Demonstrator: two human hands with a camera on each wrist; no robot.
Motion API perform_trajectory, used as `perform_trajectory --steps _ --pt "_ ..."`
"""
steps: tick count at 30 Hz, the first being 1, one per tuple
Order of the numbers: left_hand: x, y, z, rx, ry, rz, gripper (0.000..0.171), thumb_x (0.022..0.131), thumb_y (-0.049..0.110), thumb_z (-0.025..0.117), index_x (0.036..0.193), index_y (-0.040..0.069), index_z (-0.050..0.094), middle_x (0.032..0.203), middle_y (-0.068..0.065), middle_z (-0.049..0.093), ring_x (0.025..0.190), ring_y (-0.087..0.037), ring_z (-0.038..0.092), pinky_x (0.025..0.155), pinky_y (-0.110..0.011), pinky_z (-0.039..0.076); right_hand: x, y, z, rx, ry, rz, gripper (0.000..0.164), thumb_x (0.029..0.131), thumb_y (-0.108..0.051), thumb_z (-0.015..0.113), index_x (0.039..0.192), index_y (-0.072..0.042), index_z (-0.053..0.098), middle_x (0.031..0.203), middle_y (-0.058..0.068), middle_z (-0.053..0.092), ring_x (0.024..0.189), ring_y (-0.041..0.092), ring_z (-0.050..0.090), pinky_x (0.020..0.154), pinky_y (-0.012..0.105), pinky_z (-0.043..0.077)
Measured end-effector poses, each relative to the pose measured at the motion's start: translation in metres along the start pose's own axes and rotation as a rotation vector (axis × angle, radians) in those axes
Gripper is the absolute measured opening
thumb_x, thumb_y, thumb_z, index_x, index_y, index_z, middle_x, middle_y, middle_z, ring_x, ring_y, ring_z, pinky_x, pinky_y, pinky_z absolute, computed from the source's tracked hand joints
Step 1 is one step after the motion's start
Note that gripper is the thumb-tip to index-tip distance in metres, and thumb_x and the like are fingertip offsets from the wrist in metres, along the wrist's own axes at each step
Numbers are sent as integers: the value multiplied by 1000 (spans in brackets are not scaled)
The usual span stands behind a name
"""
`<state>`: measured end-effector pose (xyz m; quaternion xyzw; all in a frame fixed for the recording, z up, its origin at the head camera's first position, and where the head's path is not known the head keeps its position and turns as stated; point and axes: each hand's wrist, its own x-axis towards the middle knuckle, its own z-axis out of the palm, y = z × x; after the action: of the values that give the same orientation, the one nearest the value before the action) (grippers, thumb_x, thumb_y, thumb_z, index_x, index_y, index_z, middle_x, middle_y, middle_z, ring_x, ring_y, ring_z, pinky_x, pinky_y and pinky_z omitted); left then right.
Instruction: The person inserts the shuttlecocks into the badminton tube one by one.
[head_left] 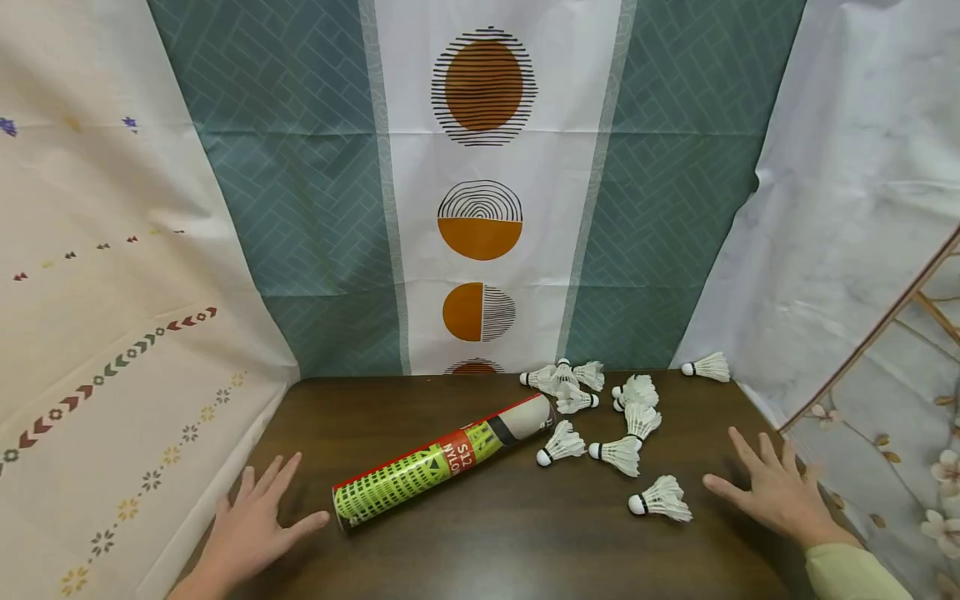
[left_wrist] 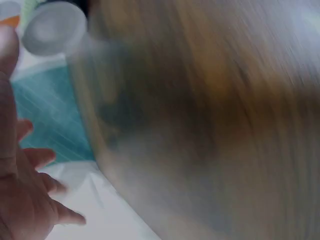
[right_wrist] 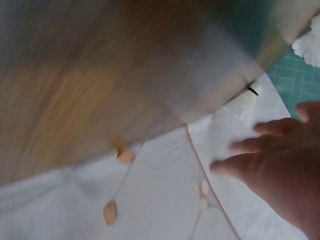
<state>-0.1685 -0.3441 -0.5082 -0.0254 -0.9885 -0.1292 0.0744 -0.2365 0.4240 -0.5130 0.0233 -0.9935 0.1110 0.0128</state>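
Note:
A shuttlecock tube, yellow-green and red with a grey end, lies slantwise on the dark wooden table. My left hand, fingers spread and holding nothing, is just left of its near end; in the left wrist view the round tube end shows beyond the thumb. On the right side my right hand is also spread, with nothing in it. The nearest shuttlecock lies to the left of that hand. More white shuttlecocks lie between the tube and the right hand, among them one by the tube's far end.
Several shuttlecocks cluster at the table's back edge, some overlapping. A lone shuttlecock lies in the back right corner. Patterned cloths hang behind the table and on both sides, including a teal and white curtain at the back.

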Motion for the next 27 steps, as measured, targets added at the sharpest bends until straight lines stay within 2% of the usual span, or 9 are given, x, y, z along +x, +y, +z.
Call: perform_trajectory --steps 2,4,6,7,11,16,18,22,27 --pt "2 10 -1 -16 46 27 102 87 72 75 162 9 44 154 -31 56 136 -64 51 99 -81 40 10 2 -4 49 -8 5 102 101 -69 57 165 4 27 151 50 41 134 76 41 100 87 32" --pt "6 24 -1 -34 75 64 95 88 68 77 154 4 54 146 -27 64 128 -55 62 94 -76 49 21 4 -10 108 -1 8 91 105 -63 57 154 12 43 139 44 58 121 66 59 91 74 49" --pt "10 39 -1 -51 73 97 88 88 62 80 150 5 58 144 -23 67 128 -50 64 95 -74 51 35 6 -16 157 19 1 80 107 -57 57 142 15 55 128 40 67 110 58 68 83 63 56" --pt "12 47 0 -55 56 107 86 88 61 81 150 6 58 145 -21 66 130 -48 63 97 -74 50 42 6 -19 176 30 -12 74 108 -53 57 137 16 59 124 38 69 108 55 69 83 62 56" --pt "22 77 10 -62 -30 126 88 87 58 83 153 8 54 150 -17 62 136 -45 58 105 -72 46 73 6 -30 173 23 -58 65 109 -44 58 129 18 62 121 38 70 107 55 68 85 61 56" --pt "35 108 30 -41 -90 144 95 86 59 85 156 6 49 150 -17 61 137 -44 57 111 -69 43 110 8 -37 119 -69 -60 70 108 -41 59 134 24 52 129 47 60 119 66 58 95 68 52" --pt "37 116 40 -11 -81 155 94 86 59 84 156 6 48 148 -17 62 135 -44 58 110 -69 44 125 10 -38 111 -97 -38 73 107 -39 58 138 26 47 135 51 53 124 70 51 99 71 48" --pt "35 121 55 80 -10 176 84 90 55 81 153 8 51 139 -14 67 124 -39 64 100 -62 50 149 17 -36 129 -116 3 80 107 -40 57 144 28 38 141 54 43 129 73 43 105 74 43" --pt "36 123 56 127 27 177 76 93 52 80 150 9 53 133 -12 69 117 -34 65 91 -55 51 162 28 -34 164 -141 35 87 108 -48 51 150 25 31 148 56 30 135 75 32 109 77 38"
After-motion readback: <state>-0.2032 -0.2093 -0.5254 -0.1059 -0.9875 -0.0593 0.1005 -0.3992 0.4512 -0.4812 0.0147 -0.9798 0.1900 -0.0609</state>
